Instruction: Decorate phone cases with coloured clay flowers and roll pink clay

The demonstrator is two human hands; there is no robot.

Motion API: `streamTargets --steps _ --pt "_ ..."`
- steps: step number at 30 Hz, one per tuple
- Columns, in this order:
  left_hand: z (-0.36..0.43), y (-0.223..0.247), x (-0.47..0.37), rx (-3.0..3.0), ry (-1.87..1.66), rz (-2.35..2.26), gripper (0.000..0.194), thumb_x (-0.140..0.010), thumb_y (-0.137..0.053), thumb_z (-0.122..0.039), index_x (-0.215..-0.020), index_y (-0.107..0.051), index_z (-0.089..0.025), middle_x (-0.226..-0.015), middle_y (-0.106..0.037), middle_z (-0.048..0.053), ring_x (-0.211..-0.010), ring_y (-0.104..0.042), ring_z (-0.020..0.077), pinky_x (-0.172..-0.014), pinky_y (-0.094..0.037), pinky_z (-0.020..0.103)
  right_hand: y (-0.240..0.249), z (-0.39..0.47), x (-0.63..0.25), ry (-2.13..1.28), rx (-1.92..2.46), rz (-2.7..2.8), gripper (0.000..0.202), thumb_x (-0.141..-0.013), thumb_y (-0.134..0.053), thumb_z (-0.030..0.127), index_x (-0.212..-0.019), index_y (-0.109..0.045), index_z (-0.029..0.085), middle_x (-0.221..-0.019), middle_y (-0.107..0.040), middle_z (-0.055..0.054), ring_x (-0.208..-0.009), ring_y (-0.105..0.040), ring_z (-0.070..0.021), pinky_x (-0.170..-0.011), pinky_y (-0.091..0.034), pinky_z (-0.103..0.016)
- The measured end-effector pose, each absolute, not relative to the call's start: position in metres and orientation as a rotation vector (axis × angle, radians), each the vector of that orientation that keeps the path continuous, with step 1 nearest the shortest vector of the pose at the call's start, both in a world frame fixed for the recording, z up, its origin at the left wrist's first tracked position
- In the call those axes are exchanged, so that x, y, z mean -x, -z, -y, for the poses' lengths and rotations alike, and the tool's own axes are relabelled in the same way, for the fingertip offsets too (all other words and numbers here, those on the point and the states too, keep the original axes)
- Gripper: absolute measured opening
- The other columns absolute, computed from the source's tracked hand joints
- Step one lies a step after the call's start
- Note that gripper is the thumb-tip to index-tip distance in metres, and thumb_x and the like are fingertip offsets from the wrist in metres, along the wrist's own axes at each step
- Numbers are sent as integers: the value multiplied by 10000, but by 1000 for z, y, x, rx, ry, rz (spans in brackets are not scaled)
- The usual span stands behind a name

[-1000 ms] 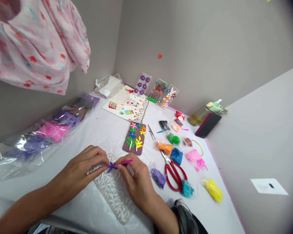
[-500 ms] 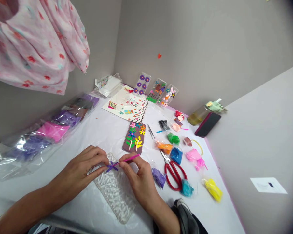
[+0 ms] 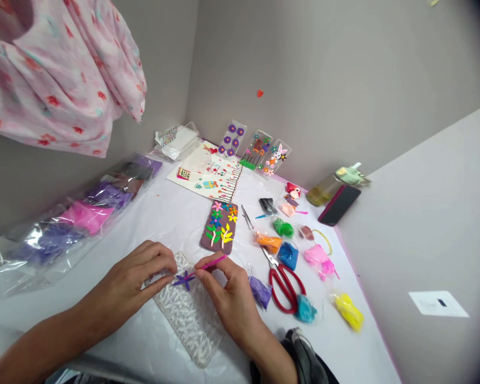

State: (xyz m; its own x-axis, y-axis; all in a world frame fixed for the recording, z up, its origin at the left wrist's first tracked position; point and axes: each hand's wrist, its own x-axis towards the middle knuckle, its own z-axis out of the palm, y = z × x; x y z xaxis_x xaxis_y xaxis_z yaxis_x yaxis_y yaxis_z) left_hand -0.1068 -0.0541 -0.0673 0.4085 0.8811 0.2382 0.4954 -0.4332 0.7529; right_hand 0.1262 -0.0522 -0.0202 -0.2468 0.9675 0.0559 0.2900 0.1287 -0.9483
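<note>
Right hand (image 3: 229,290) pinches a pink stick (image 3: 215,262), tip at a purple flower (image 3: 184,280); left hand (image 3: 144,271) curls beside it, pinching or not I can't tell from here

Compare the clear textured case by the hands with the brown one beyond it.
The clear case has a glossy embossed pattern; the brown case has plain brown backing. The clear case has one purple flower over it, the brown case several multicoloured flowers. Both are rectangular.
</note>
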Motion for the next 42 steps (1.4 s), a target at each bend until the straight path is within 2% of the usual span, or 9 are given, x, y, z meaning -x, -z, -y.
streamTargets --steps 11,19,29,35,42 --pt "62 64 107 -2097 -764 -1139 91 -1051 -607 -345 -1019 -674 -292 -1142 -646 -5 -1114 -595 201 -967 -459 289 24 56 -128 -1149 1238 1652 49 -935 -742 199 -904 -767 228 -893 -771 -13 -857 -720 -185 -808 -536 -273" --pt "63 66 104 -2123 -780 -1128 145 -1060 -590 -330 -950 -668 -277 -1112 -642 -9 -1097 -591 195 -949 -454 290 19 57 -129 -1203 1248 1629 88 -955 -677 189 -934 -760 208 -927 -764 -25 -902 -711 -184 -844 -525 -270" --pt "59 69 102 -2116 -873 -1165 142 -1084 -553 -344 -1097 -690 -309 -1122 -650 -5 -1103 -604 203 -966 -470 306 19 57 -129 -1230 1260 1614 107 -957 -655 176 -931 -757 197 -940 -760 -31 -924 -703 -185 -869 -518 -271" --pt "56 69 98 -2160 -887 -1118 155 -1094 -538 -319 -1058 -686 -292 -1096 -653 0 -1077 -598 196 -935 -472 293 17 58 -130 -1234 1253 1615 114 -948 -663 161 -941 -770 200 -940 -764 -26 -924 -704 -181 -867 -517 -265" --pt "55 67 98 -2156 -872 -1105 147 -1094 -536 -296 -1045 -674 -283 -1094 -648 -2 -1082 -590 194 -932 -470 291 22 58 -129 -1331 1326 1489 57 -917 -735 215 -903 -789 204 -894 -785 -18 -869 -707 -191 -830 -525 -275"
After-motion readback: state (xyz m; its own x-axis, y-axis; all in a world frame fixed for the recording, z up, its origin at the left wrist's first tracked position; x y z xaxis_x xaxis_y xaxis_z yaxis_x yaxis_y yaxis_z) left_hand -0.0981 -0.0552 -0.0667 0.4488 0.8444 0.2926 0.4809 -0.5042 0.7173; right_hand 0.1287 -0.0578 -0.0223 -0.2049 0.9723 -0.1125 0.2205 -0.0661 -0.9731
